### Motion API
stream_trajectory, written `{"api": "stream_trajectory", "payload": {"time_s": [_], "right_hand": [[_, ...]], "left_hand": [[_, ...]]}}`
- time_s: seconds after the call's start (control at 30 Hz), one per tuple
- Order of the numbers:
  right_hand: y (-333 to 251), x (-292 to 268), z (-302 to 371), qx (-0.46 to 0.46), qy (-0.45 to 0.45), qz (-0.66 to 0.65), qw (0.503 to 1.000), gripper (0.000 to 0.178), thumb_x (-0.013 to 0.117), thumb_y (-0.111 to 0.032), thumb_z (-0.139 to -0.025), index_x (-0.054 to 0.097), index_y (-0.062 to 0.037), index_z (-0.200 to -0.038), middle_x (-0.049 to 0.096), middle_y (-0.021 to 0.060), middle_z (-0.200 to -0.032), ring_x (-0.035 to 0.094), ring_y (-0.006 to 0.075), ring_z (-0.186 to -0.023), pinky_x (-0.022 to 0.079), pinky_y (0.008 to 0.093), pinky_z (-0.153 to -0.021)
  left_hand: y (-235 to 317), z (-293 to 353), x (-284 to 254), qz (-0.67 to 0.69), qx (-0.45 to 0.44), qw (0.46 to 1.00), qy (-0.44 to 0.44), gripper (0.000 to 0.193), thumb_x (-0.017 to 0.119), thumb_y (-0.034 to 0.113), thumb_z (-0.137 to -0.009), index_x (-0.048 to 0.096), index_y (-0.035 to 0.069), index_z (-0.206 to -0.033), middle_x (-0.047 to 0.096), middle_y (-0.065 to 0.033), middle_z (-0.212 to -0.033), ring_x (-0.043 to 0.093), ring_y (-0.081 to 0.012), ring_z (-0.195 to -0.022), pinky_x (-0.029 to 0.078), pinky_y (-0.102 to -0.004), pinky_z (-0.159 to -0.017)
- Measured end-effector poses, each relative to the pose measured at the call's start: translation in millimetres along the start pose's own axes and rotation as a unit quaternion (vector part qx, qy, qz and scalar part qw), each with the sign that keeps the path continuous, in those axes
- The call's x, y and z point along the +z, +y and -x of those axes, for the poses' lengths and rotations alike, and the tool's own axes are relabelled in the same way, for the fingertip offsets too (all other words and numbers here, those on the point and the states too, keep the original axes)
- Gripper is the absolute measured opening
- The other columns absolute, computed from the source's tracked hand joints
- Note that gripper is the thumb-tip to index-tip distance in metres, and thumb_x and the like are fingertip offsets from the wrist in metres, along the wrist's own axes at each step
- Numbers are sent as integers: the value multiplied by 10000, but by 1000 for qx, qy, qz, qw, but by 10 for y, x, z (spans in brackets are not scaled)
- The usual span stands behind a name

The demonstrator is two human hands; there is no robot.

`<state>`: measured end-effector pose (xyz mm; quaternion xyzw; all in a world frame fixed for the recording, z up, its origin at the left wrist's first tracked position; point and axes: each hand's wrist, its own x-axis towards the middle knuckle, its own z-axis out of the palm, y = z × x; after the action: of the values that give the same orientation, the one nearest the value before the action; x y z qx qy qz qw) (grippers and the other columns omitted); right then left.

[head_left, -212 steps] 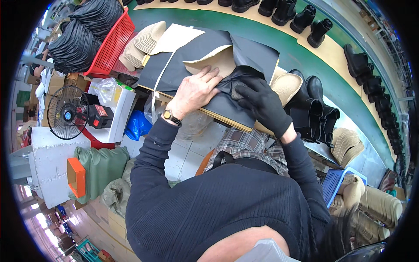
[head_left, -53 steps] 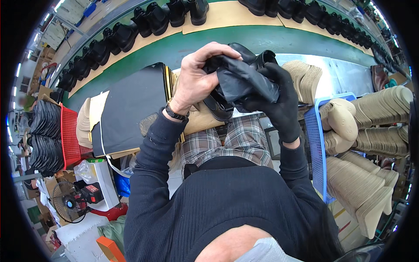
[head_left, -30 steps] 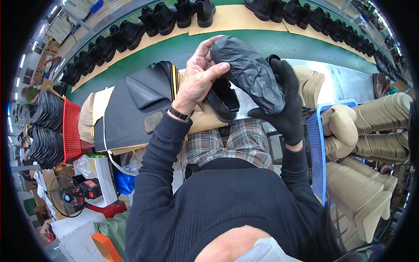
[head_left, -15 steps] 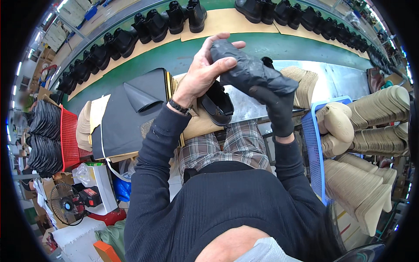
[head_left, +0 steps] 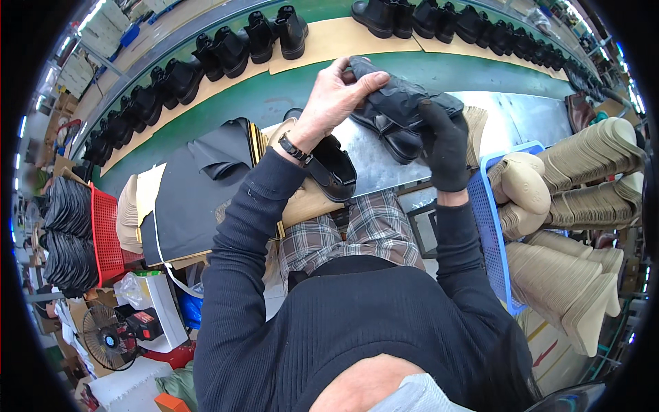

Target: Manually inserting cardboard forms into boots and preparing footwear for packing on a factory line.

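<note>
1. Left hand (head_left: pixel 336 96) bare, pinching the black shoe piece (head_left: pixel 405 99) at its far end.
2. Right hand (head_left: pixel 445 147) gloved, gripping beneath, above the desk (head_left: pixel 508 117) middle.
3. Likely to slip if pinched loosely.

A black shoe upper (head_left: pixel 405 99) sits between a bare left hand (head_left: pixel 336 96) and a black-gloved right hand (head_left: pixel 445 147). Black boots (head_left: pixel 274 31) line a green belt (head_left: pixel 288 96) at twelve o'clock; red basket (head_left: pixel 106 226) at nine; blue crate (head_left: pixel 491 233) at three.

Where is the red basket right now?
The red basket sits at the far left of the head view, beside stacked black pieces, left of the dark sheets.
</note>
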<state>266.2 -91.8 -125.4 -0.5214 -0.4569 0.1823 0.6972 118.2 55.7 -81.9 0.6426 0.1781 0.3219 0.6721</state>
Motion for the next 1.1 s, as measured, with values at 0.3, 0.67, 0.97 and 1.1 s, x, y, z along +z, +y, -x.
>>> {"api": "stream_trajectory", "payload": {"time_s": [0.3, 0.67, 0.97, 1.1], "right_hand": [[-126, -710, -236, 93, 20, -79, 992, 240, 524, -70, -906, 600, 32, -1109, 608, 146, -1059, 642, 222, -931, 586, 325, -749], [-286, -832, -701, 278, -75, 137, 948, 250, 545, -150, -896, 648, -55, -1104, 647, 111, -973, 664, 170, -814, 583, 281, -591], [240, 115, -270, 51, -161, 460, 872, 387, 673, -232, -720, 529, -18, -1008, 632, 258, -883, 625, 406, -843, 497, 446, -706], [382, 203, -423, 218, -60, 407, 885, 311, 688, -223, -673, 631, 44, -823, 647, 264, -817, 652, 383, -798, 520, 413, -676]], "left_hand": [[-462, -288, 128, -489, 280, 766, -309, 603, 785, 313, -647, 555, 85, -1156, 592, -125, -1112, 624, -318, -919, 513, -373, -776], [-761, -68, 417, -632, 254, 714, -165, 136, 575, 160, -806, 626, 50, -869, 592, -157, -829, 635, -302, -725, 522, -366, -649], [-449, 203, 393, -665, 142, 671, -296, 337, 699, 314, -761, 671, 116, -1033, 558, -148, -1028, 544, -302, -906, 484, -375, -773], [-205, 257, 324, -592, 118, 746, -281, 362, 705, 332, -762, 667, 87, -1026, 565, -177, -1080, 583, -347, -908, 484, -403, -833]]}}
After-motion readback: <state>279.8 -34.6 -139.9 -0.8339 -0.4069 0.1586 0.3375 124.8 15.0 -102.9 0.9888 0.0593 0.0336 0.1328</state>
